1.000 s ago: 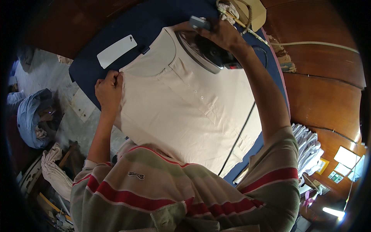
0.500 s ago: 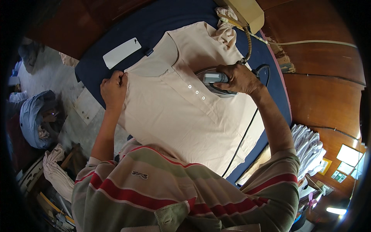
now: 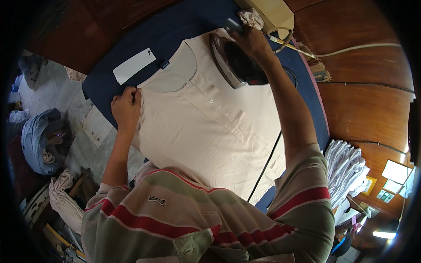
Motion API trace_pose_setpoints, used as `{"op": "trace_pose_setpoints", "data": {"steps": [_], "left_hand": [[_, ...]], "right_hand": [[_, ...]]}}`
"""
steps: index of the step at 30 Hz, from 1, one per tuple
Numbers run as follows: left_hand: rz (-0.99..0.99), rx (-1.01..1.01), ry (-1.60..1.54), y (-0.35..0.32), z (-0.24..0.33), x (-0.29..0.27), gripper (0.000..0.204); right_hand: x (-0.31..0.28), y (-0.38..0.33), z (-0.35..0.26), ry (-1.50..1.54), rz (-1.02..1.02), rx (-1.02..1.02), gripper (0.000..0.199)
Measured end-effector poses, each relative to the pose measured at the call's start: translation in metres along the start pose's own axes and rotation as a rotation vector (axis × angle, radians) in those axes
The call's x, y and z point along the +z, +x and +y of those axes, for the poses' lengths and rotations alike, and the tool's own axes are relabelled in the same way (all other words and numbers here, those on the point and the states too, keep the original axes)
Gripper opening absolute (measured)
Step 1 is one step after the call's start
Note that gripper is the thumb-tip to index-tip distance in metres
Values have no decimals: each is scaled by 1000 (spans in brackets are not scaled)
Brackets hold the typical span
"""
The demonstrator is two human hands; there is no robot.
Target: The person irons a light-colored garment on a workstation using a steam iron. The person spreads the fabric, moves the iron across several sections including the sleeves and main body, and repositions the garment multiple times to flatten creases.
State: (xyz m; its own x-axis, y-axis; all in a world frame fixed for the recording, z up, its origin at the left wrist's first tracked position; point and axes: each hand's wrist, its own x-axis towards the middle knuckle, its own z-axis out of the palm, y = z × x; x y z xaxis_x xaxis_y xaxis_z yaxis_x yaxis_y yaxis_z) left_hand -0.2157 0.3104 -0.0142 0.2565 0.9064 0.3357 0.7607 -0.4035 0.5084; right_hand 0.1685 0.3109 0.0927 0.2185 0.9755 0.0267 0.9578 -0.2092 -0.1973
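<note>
A pale beige buttoned shirt [image 3: 188, 127] is spread over a dark blue ironing board [image 3: 105, 74], its neck opening toward the far side. My left hand [image 3: 126, 107] is closed on the shirt's fabric at the left shoulder, beside the neckline. In my right hand [image 3: 251, 41], near the far right part of the shirt, is a steam iron [image 3: 234, 61]. The iron is tilted so that its dark body and pale edge show, and its handle is blurred. Whether its soleplate touches the cloth I cannot tell.
A white card tag [image 3: 134, 66] lies on the board left of the neckline. A beige box [image 3: 274, 15] and bunched cloth [image 3: 251, 18] sit at the far end. The iron's black cord [image 3: 265, 166] crosses the shirt. Folded white garments [image 3: 345, 171] are stacked at right.
My right hand has carried the iron away from the button placket toward the far end, turning and tilting it. My left hand keeps its hold, and the view has shifted slightly.
</note>
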Motion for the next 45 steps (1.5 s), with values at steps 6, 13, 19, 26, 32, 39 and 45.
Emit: {"op": "trace_pose_setpoints", "data": {"steps": [6, 13, 19, 26, 32, 39, 45], "left_hand": [[-10, -6, -30, -2, 2, -3, 14], [-36, -38, -21, 1, 5, -2, 14], [-105, -80, -65, 5, 6, -6, 15], [-203, -202, -189, -8, 12, -34, 30], [112, -154, 111, -82, -11, -49, 36], [-46, -421, -335, -104, -14, -50, 17], [35, -455, -678, -110, -36, -36, 19]], "right_hand": [[19, 61, 16, -354, 45, -36, 42], [-32, -12, -27, 32, -64, -74, 47], [-59, -118, -85, 140, -262, 40, 51], [-45, -160, -147, 90, -332, -12, 47], [-19, -153, -215, 144, -319, -74, 44], [12, -111, -249, 174, -176, -52, 56], [13, -136, -264, 112, -333, -204, 63]]}}
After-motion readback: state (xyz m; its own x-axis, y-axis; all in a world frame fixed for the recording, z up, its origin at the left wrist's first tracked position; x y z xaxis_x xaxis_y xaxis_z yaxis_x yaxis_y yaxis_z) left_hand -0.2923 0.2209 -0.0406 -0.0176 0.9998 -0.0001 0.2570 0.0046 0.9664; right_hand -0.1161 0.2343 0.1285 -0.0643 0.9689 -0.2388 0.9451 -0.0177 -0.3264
